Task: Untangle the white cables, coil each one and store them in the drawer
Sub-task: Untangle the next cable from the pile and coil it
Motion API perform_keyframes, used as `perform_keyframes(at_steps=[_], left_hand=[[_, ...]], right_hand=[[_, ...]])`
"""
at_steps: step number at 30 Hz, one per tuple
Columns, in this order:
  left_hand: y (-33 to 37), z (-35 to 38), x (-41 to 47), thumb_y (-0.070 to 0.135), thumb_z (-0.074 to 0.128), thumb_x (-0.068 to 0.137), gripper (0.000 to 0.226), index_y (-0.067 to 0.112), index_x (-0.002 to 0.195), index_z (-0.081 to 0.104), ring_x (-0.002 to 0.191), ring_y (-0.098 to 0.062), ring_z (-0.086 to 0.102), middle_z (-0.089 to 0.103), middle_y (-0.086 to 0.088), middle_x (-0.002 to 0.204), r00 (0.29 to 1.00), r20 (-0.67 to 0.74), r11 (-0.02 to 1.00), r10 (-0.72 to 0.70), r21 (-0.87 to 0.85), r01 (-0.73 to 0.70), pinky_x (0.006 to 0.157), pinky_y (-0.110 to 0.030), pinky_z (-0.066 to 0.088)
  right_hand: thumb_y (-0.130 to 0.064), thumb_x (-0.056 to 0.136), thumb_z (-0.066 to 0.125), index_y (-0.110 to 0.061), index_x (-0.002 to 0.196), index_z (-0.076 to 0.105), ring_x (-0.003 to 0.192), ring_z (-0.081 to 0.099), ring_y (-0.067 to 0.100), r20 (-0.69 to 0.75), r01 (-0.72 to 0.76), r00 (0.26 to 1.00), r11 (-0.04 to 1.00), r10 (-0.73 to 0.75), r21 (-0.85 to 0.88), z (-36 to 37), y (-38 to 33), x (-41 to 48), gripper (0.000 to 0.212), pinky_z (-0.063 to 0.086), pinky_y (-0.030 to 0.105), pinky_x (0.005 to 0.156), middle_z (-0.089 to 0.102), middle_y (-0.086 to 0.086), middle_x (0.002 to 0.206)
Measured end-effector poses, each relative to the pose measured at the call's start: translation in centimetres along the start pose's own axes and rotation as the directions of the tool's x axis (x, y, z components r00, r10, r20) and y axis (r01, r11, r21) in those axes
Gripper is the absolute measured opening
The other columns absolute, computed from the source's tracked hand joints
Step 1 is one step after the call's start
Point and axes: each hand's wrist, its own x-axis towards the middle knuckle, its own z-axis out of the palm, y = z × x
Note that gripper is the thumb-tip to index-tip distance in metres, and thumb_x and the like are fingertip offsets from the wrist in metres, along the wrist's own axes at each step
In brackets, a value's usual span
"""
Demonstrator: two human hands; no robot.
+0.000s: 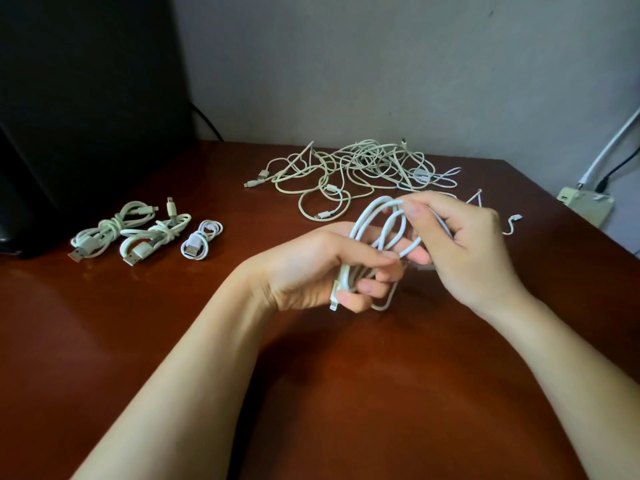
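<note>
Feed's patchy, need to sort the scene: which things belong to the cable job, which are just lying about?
Job: white cable in left hand and right hand; tangled cable pile; three coiled cables.
Lying about: power strip; dark object at far left.

Reddish-brown table [346, 393] fills lower frame; black bulky object [69, 98] upper left; grey wall [381, 64] behind; beige power strip [585, 204] at right edge.

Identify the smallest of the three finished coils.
The rightmost coil, nearest the left hand: small, round, whiter. The left coil and middle coil are longer, wrapped at the middle.
</note>
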Motion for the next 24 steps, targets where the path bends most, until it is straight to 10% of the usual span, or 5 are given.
perform_keyframes(at_steps=[11,15,24], left_hand=[[-0.19,0.5,0.17,0.036,0.042,0.095,0.028,0.011,0.084,0.051,0.048,-0.006,0.03,0.032,0.003,0.059,0.999,-0.048,0.995,-0.02,0.092,0.025,0.036,-0.013,0.02],[0.11,0.68,0.4,0.048,0.042,0.083,0.032,0.016,0.076,0.043,0.047,-0.005,0.023,0.027,0.007,0.057,0.968,-0.238,0.99,0.075,0.138,-0.043,0.038,-0.015,0.014],[0.07,0.29,-0.19,0.022,0.058,0.088,0.016,0.015,0.073,0.059,0.045,-0.006,0.03,0.034,0.003,0.054,0.982,-0.183,0.992,0.048,0.122,-0.025,0.036,-0.015,0.016]], right_hand=[[-0.043,0.093,0.044,-0.032,0.078,0.058,0.047,0.056,0.007,0.052,-0.09,0.995,0.984,0.083,0.155,0.35,-0.23,-0.22,0.023,0.048,0.035,0.05,0.057,-0.005,0.059],[-0.036,0.096,0.046,-0.025,0.085,0.06,0.049,0.047,0.006,0.083,-0.099,0.993,0.985,0.088,0.142,0.3,0.04,-0.06,0.021,0.036,0.016,0.055,0.059,0.0,0.059],[-0.029,0.091,0.053,-0.044,0.09,0.063,0.057,0.05,0.007,0.019,-0.028,0.999,0.994,0.026,0.104,0.32,-0.26,-0.2,0.018,0.044,0.022,0.058,0.058,0.001,0.067]])
